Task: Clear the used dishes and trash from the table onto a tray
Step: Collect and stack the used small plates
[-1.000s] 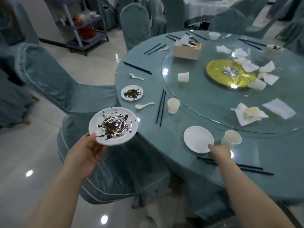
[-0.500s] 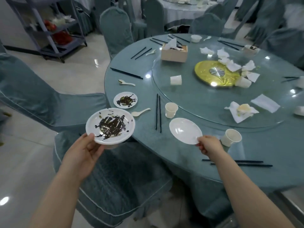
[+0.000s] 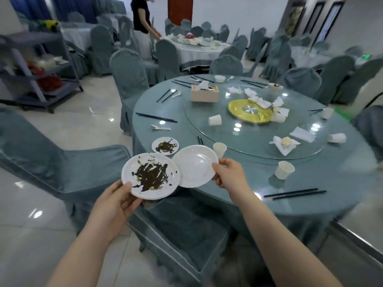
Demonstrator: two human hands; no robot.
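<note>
"What moved?"

"The clean white plate [image 3: 193, 165]. A second ago it lay flat on the round table [image 3: 331, 183]. Now the right hand [image 3: 229, 175] holds it by the rim, up in the air."

"Where did it go?"

"Over to the dirty plate [image 3: 150, 176] in the left hand [image 3: 115, 201]. Their edges now meet."

"Anything else?"

"The head came up. Now we see another table far back, and a person [image 3: 141, 19] standing by it."
</note>
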